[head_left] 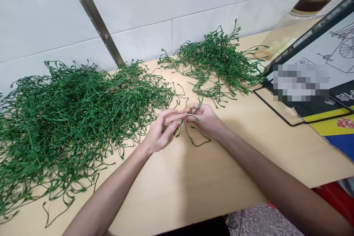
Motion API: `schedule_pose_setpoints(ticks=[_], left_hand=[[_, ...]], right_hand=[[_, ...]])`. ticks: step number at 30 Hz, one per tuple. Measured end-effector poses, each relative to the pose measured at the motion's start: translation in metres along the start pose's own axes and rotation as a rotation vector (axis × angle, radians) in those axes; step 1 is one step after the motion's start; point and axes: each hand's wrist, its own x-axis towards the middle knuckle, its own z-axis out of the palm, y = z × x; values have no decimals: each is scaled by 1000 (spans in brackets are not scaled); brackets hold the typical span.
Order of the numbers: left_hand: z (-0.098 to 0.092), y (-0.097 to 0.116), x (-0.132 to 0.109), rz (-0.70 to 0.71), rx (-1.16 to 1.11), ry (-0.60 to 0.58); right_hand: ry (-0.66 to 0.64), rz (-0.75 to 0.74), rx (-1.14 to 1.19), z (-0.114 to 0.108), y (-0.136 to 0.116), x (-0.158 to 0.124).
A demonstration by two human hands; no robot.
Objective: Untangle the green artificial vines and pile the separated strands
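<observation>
My left hand (163,129) and my right hand (204,118) meet above the middle of the table. Between their fingertips is a thin green artificial stem (195,118) with small branched tips. The right thumb and fingers pinch it, while the left fingers close on its other part, partly hidden. Just below the hands, a bent green strand loops over the tabletop; whether it belongs to the held stem is unclear. A large tangled pile of green stems (83,107) lies to the left, near my left wrist. Beyond my right hand sits a smaller pile of green stems (218,59).
A metal bracket (96,22) rises against the tiled wall behind the large pile. On the right stand a printed box (337,59) and a clear jar with a dark lid (293,25). A black wire frame (279,116) lies beside the box on the wooden table (235,177).
</observation>
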Motion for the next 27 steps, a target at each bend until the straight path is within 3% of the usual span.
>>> schedule_pose_setpoints(ticks=[8, 15, 21, 27], left_hand=[[6, -10, 0, 18, 184, 96], [2, -6, 2, -70, 128, 229], [1, -3, 4, 73, 253, 139], [5, -7, 3, -12, 141, 250]], right_hand=[[-10, 3, -48, 0, 2, -2], [-110, 1, -105, -4, 2, -3], [-100, 40, -96, -3, 0, -4], [-116, 57, -111, -2, -2, -4]])
